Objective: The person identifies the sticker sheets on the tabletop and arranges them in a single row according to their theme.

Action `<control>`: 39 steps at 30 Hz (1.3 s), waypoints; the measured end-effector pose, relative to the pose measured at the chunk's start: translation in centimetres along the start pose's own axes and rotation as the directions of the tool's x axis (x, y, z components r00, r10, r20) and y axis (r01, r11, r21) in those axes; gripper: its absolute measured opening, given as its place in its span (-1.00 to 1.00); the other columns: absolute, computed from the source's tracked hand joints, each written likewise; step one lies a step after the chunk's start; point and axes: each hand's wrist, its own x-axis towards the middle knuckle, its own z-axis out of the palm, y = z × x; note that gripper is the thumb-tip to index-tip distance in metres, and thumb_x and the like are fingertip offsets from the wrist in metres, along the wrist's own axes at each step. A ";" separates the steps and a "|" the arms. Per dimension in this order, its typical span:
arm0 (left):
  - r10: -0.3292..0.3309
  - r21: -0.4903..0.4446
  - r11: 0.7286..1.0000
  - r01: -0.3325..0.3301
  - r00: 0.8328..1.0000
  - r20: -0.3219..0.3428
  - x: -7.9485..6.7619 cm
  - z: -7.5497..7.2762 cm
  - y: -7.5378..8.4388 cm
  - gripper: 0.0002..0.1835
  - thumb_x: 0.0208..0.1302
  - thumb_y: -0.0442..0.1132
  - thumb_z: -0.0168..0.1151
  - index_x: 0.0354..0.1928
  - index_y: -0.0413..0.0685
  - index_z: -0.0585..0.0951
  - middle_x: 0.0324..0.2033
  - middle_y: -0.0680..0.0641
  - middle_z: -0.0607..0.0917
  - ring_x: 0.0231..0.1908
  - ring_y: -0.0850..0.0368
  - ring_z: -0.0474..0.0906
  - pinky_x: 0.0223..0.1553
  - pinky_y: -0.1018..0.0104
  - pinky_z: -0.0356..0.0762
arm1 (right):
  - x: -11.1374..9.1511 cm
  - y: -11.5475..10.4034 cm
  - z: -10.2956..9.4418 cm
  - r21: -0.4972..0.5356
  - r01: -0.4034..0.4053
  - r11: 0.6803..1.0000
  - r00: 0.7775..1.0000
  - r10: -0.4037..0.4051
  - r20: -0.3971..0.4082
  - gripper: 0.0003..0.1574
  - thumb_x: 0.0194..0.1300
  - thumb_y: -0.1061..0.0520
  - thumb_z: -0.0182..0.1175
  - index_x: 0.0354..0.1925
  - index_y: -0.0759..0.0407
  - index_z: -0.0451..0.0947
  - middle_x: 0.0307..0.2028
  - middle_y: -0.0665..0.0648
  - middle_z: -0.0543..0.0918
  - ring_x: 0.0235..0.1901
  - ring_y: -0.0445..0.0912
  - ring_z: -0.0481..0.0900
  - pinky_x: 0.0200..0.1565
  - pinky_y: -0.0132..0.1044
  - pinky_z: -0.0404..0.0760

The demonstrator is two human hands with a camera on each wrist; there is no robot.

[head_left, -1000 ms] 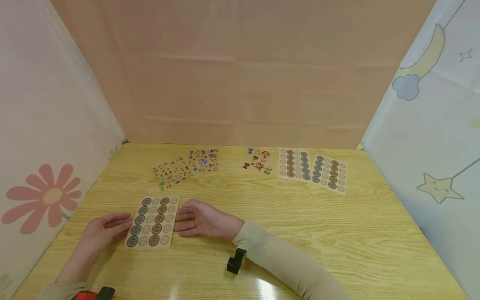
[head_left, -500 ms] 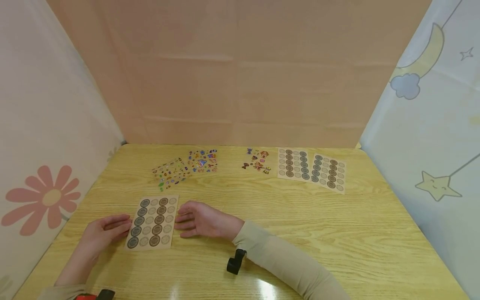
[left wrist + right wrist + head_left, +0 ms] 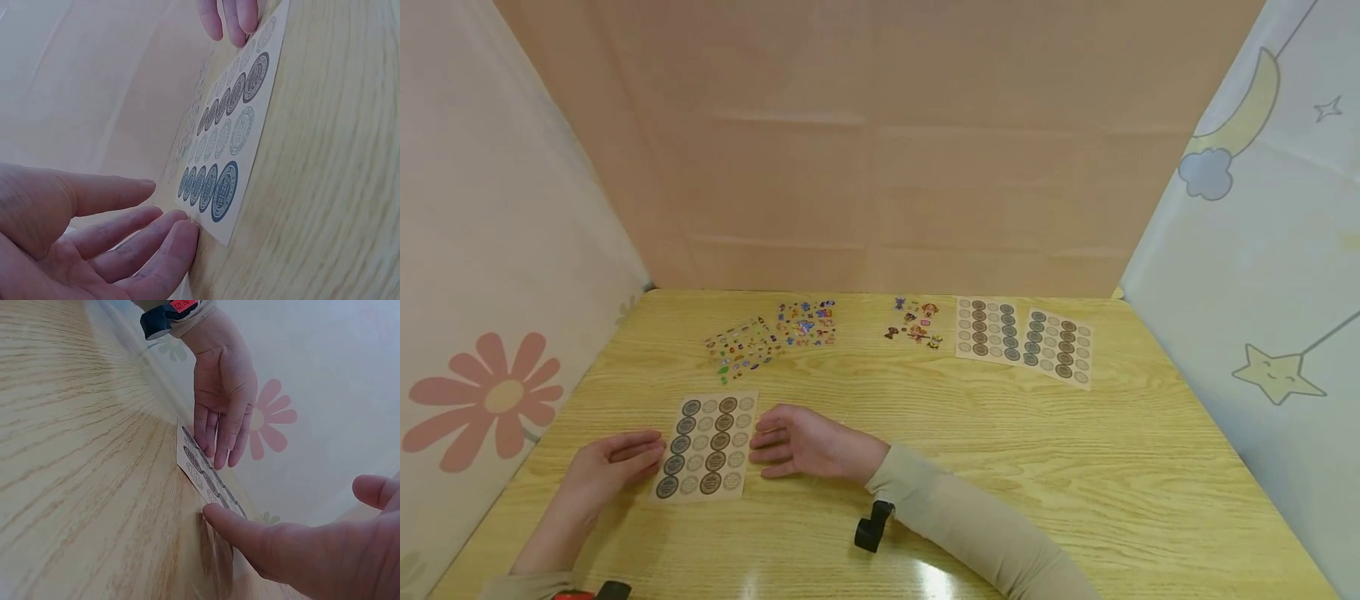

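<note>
A beige sticker sheet [image 3: 703, 446] with columns of dark and pale round seals lies flat on the wooden table, front left in the head view. At its left edge is my left hand [image 3: 606, 467], fingers extended and fingertips right at the paper. My right hand [image 3: 808, 442] rests along the opposite edge, its fingers loosely straight and close to the sheet. In the left wrist view the left fingertips [image 3: 181, 231] meet the near corner region of the sheet [image 3: 234, 131]. The right wrist view shows a right fingertip [image 3: 215, 512] at the sheet's edge [image 3: 194, 472].
Toward the back left lie two sheets of small colourful stickers [image 3: 741, 346] [image 3: 807, 323]. Cartoon animal stickers [image 3: 916, 323] are at back centre. Two more round-seal sheets [image 3: 987, 327] [image 3: 1058, 346] sit back right. A tan backdrop [image 3: 872, 167] and printed side walls enclose the wooden table [image 3: 970, 433].
Both hands stay beside the round-seal sheet, which has not visibly moved on the table. Only a slight shift of the head view shows.
</note>
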 end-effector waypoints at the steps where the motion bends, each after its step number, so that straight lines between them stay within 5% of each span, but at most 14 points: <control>1: -0.003 0.012 1.000 0.003 1.000 -0.003 0.0 0.0 0.1 -0.46 0.26 -0.43 0.24 0.14 -0.72 0.30 -0.26 0.00 0.72 -0.28 0.32 0.65 -0.21 0.36 0.64 | 0.0 0.0 0.0 0.001 -0.001 1.000 1.000 0.001 0.002 -0.48 0.35 0.00 -0.02 0.10 0.35 0.27 0.16 0.39 0.36 0.17 0.24 0.38 0.18 0.11 0.40; 11: 0.022 0.191 0.981 -0.017 0.999 -0.025 -0.4 0.9 1.8 -0.37 0.33 -0.15 0.23 0.21 -0.57 0.34 -0.07 -0.25 0.65 -0.24 0.29 0.64 -0.20 0.35 0.64 | -1.5 -0.8 -0.5 -0.066 0.008 0.998 1.000 -0.009 -0.019 -0.33 0.42 -0.01 -0.06 0.32 0.38 0.18 0.19 0.41 0.40 0.20 0.25 0.37 0.23 0.07 0.36; 20: 0.022 0.142 0.989 -0.040 0.992 0.126 0.1 3.4 4.0 -0.33 0.38 0.01 0.14 0.29 -0.39 0.34 0.13 -0.32 0.51 -0.05 0.11 0.61 -0.05 0.28 0.60 | -3.3 -2.3 -2.0 -0.016 0.051 0.999 0.999 -0.051 0.004 -0.28 0.44 0.00 -0.07 0.38 0.39 0.10 0.27 0.44 0.29 0.27 0.28 0.26 0.30 0.11 0.22; 29: 0.083 0.028 0.995 -0.095 0.955 0.286 0.9 7.1 6.0 -0.39 0.44 -0.04 0.05 0.29 -0.42 0.32 0.13 -0.35 0.50 0.02 -0.03 0.56 0.06 0.12 0.53 | -6.1 -4.3 -4.4 0.007 0.136 0.991 0.990 -0.136 0.024 -0.29 0.48 0.00 -0.19 0.42 0.39 0.04 0.34 0.48 0.15 0.33 0.27 0.15 0.34 0.13 0.08; 34: 0.134 -0.021 0.990 -0.136 0.918 0.374 1.1 9.1 7.1 -0.45 0.48 -0.10 0.00 0.25 -0.48 0.35 0.08 -0.39 0.52 0.03 -0.17 0.54 0.06 0.07 0.53 | -7.8 -5.0 -6.7 -0.003 0.166 0.986 0.986 -0.166 0.001 -0.30 0.49 0.02 -0.24 0.43 0.38 0.02 0.36 0.50 0.09 0.35 0.29 0.09 0.35 0.09 0.11; 39: 0.097 -0.048 0.995 -0.084 0.893 0.440 1.6 11.3 7.7 -0.44 0.47 -0.07 0.00 0.25 -0.45 0.35 0.10 -0.38 0.51 0.08 -0.25 0.48 0.09 0.08 0.51 | -9.5 -5.4 -9.1 -0.011 0.177 0.984 0.982 -0.178 -0.056 -0.31 0.51 0.04 -0.26 0.43 0.41 -0.04 0.36 0.51 0.08 0.35 0.30 0.09 0.34 0.09 0.13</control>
